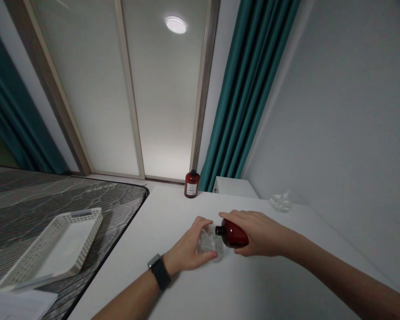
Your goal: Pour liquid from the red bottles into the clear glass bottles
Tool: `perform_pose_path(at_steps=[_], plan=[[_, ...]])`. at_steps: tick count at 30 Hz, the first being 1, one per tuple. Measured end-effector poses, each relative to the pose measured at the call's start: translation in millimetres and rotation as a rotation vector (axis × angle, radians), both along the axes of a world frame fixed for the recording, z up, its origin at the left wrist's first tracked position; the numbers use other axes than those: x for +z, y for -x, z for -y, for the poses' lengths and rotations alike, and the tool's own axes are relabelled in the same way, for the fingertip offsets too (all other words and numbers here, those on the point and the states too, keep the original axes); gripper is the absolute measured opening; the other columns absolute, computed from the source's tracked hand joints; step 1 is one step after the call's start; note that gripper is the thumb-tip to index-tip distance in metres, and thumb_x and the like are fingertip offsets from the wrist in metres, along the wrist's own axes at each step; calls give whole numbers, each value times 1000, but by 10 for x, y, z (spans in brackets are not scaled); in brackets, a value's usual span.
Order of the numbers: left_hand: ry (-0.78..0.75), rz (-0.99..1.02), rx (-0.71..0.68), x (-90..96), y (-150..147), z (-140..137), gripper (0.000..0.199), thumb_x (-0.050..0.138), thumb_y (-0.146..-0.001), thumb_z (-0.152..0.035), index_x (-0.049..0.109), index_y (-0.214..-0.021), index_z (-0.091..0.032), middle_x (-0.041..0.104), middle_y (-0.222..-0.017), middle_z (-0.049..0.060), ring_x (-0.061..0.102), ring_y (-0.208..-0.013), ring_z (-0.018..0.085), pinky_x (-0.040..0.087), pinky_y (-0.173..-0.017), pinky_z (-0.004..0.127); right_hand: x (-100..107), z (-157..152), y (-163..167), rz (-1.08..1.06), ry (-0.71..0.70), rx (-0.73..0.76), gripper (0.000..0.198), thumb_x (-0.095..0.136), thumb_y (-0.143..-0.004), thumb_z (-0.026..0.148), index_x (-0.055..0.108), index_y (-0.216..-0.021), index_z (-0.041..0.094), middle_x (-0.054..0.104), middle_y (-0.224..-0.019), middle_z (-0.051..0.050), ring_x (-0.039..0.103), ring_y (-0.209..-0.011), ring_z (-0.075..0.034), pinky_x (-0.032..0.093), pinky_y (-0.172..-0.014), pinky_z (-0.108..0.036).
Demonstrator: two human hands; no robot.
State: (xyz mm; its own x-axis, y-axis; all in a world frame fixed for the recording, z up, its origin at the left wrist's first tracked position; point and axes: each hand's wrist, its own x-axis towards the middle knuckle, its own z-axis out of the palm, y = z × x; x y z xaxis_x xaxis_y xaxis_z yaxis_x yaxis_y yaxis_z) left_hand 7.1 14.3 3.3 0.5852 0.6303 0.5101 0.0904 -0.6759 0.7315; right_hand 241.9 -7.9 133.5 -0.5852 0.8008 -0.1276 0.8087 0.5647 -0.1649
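Note:
In the head view, a dark red-brown bottle (235, 235) lies tilted on its side in my right hand (253, 233), its black neck pointing left. My left hand (190, 246), with a dark watch on the wrist, is curled around a clear see-through container (208, 243) low over the white table. The bottle's mouth is at the container's upper right side; I cannot tell whether they touch or whether liquid flows. A second red-brown bottle (191, 184) with a white label and black top stands upright at the table's far edge.
Crumpled clear plastic (281, 202) lies on the white table (186, 293) by the right wall. To the left, a white perforated basket (83, 249) rests on a grey patterned surface (116, 195), near white papers (20, 302). A white cabinet (236, 186) stands beyond the table.

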Motion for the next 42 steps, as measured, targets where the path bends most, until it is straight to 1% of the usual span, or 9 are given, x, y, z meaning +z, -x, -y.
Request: perform_pose_path(at_steps=[4,11,18,26,33,42], plan=[[5,2,-1,-20,-5,-3,66,72,-83,-36,35,-137,-23,46,-118,9,50,-106,26,46,-95,46,0,-2,6,8,3,-5,83,73,-72,35,42,-148,23,64,-129,-13,63,-110,-34,47,-93,-45],[-9,-2,28,-71,4,1,79,73,-84,-37,25,-144,-24,44,-127,12,51,-111,28,45,-99,49,-11,-3,-9,1,-16,-2,81,73,-73,34,42,-148,23,64,-128,-12,63,-109,-34,47,-92,-45],[0,-13,14,-55,2,2,78,73,-84,-36,25,-144,-24,45,-127,12,51,-112,28,45,-100,50,1,15,-1,7,-6,-2,81,73,-73,34,43,-148,22,64,-128,-13,63,-109,-35,47,-92,-46],[10,-10,8,-50,2,1,76,73,-83,-37,29,-144,-23,46,-125,12,52,-109,28,46,-98,48,-27,3,-8,12,-12,9,83,74,-73,35,41,-148,24,64,-127,-12,63,-109,-33,46,-91,-44],[11,-13,-6,-46,-8,3,77,73,-83,-34,27,-145,-24,44,-125,12,51,-110,27,45,-99,49,-6,1,7,29,-4,5,82,73,-73,36,42,-148,23,65,-127,-13,63,-108,-34,47,-91,-45],[14,-23,-22,-56,-24,3,79,73,-82,-30,25,-144,-24,42,-125,11,49,-111,27,45,-101,51,-39,5,-16,15,-7,17,81,74,-73,35,43,-147,24,65,-126,-12,63,-108,-33,47,-91,-44]])
